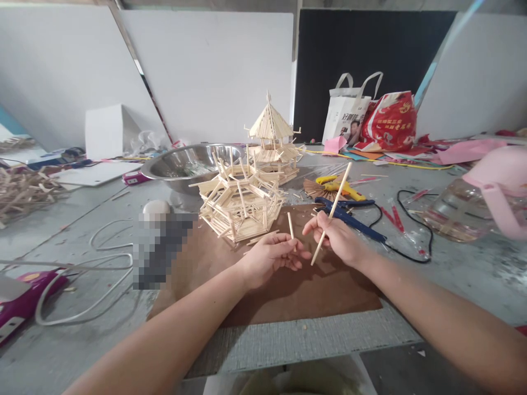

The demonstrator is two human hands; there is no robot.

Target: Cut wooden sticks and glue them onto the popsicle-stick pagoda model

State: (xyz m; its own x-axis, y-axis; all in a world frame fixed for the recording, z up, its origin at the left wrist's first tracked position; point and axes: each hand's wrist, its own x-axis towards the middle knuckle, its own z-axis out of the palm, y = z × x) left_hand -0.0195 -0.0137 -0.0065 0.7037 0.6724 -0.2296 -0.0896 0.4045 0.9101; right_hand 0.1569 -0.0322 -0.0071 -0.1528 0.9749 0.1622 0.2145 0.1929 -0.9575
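My left hand point(275, 257) pinches a short, thin wooden stick point(290, 226) between thumb and fingers, held nearly upright. In my right hand point(335, 236) is a longer wooden stick point(341, 189), slanting up to the right. The two sticks are apart, both above a brown sheet point(313, 299). Just beyond my left hand stands an open, many-sided frame point(239, 206) built of pale sticks. Behind it rises a second stick model, a pavilion with a pointed roof point(270, 123). Past my right hand lies a blue tool point(358, 222) with a black cord, partly hidden by the hand.
A steel basin point(185, 164) sits behind the frame. Yellow-handled cutters point(349, 189) rest beyond the blue tool. To the right is a clear jug with a pink lid point(494, 170). A purple power strip point(33, 296), white cable and stick pile point(24, 189) occupy the left.
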